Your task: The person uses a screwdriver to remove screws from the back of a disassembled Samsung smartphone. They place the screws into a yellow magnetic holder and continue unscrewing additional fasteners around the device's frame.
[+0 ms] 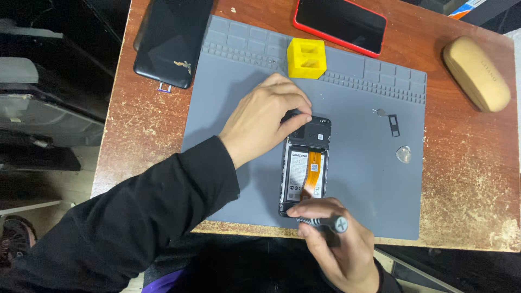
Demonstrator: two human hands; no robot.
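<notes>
Desk [467, 179]: worn brown wood, carrying everything here.
Mat [239, 97]: grey work mat covering the desk's middle.
Back cover [171, 38]: black, lying off the mat's far left corner.
Red-edged phone [341, 23]: face up beyond the mat.
Opened phone [305, 165]: mid-mat, battery and orange ribbon exposed.
Left hand [266, 116]: fingers pinched on the opened phone's top left corner.
Right hand [339, 244]: fingers clenched around a screwdriver [320, 221] at the phone's lower end.
Yellow block [306, 57]: on the mat's far edge.
</notes>
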